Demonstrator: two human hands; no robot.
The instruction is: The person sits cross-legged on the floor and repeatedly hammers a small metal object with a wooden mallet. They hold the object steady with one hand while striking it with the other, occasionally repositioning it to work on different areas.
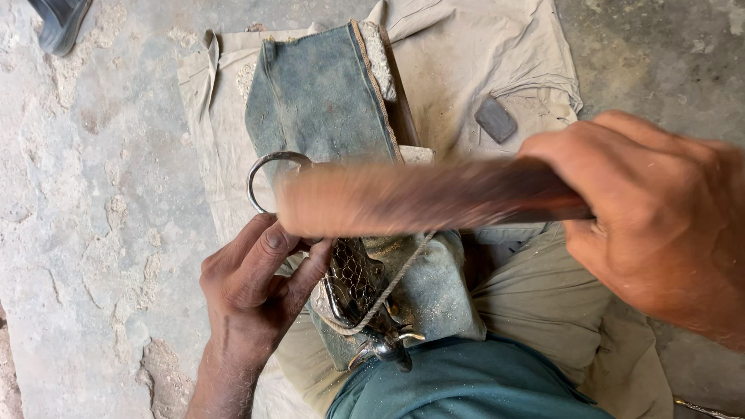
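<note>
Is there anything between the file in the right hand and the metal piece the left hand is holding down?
Nothing visible. The right hand holds the blurred file directly over the metal piece, which the left hand steadies on the denim pad. A cord loops round the piece, below the file.

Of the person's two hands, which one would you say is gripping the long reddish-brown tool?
The right hand grips the blurred reddish-brown tool at its end. The left hand instead rests below it, fingers against the patterned metal piece on the blue cloth.
</note>
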